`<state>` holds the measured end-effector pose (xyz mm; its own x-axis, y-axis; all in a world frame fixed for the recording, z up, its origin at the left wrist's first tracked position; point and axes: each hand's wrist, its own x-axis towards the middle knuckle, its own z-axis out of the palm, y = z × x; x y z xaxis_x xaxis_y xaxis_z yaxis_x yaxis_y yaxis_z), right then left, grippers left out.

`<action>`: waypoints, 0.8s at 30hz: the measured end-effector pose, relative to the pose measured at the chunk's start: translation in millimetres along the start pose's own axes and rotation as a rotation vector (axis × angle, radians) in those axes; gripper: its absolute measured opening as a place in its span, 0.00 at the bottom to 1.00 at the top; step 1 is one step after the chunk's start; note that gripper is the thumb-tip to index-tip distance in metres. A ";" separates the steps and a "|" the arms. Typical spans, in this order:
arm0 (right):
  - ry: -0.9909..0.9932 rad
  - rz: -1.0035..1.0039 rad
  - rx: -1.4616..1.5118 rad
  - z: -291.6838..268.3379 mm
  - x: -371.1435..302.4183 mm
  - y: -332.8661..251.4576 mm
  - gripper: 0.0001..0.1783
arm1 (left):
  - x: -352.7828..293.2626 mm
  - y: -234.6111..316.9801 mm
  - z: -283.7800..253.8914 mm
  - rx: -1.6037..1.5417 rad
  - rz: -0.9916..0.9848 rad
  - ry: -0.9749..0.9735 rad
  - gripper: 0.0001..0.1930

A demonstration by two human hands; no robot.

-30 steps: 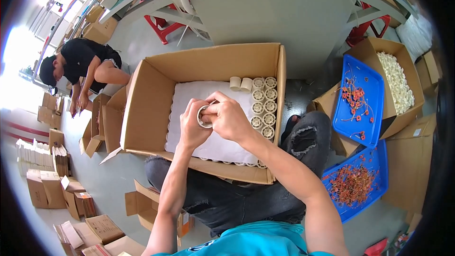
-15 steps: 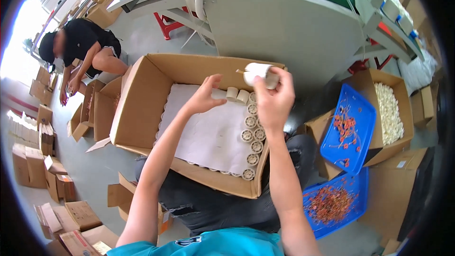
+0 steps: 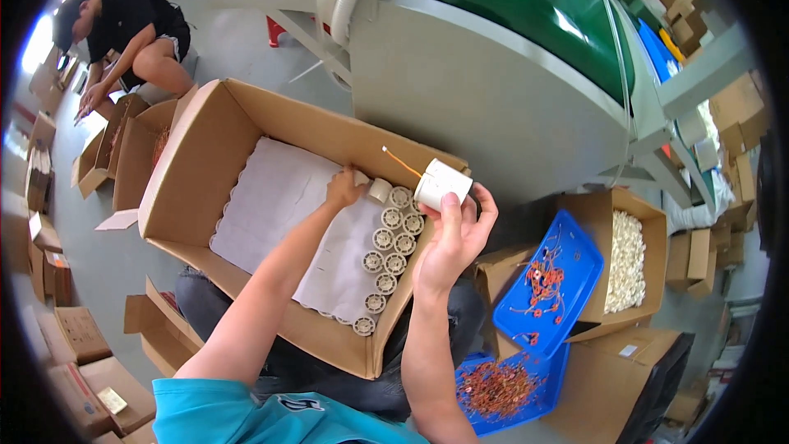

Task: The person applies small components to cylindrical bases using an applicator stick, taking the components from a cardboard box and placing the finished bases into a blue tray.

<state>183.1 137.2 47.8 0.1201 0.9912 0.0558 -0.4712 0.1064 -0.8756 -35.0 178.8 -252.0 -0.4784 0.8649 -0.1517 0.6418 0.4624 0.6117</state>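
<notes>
Your teal shirt [image 3: 218,411] and dark trousers [image 3: 329,372] are closest, at the near side of an open cardboard box [image 3: 185,173]. Your right hand [image 3: 448,238] is raised over the right end of that box, pinching a white cylinder [image 3: 442,179] with the thumb on its near face and the fingers behind it. A thin orange wire [image 3: 402,162] runs from the cylinder's upper left to a small white plug. Your left hand [image 3: 343,189] is down inside the box by its far wall, left of the held cylinder and well apart from it. Its fingertips are at a partly hidden pale piece, and you can't tell whether they grip it. Just right of that hand, a plain cylinder [image 3: 379,191] lies on its side, next to a staggered run of spoked cylinders [image 3: 383,238] along the right edge of a white sheet [image 3: 275,189]. Out to your right are two blue trays [image 3: 588,263] with orange-red wired parts [image 3: 497,386]. Beyond the box is a grey machine housing [image 3: 485,90]; at far left, a person in black [image 3: 136,20] bends forward.
</notes>
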 end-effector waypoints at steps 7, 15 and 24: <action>0.033 -0.168 -0.126 -6.1 0.9 6.5 0.24 | -51.5 60.5 -131.7 -0.180 -0.061 -0.019 0.44; 0.066 -0.537 -0.219 67.5 51.1 -45.2 0.31 | -153.2 79.0 -228.3 -1.278 -0.086 -0.186 0.30; -0.044 -0.866 -1.097 225.2 273.7 -66.4 0.40 | -133.3 100.3 -223.5 -1.539 -0.102 -0.161 0.23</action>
<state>50.6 419.2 229.3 -0.0192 0.6471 0.7622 0.6560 0.5835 -0.4788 -40.8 66.2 3.1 -0.3484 0.9011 -0.2581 -0.6504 -0.0342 0.7588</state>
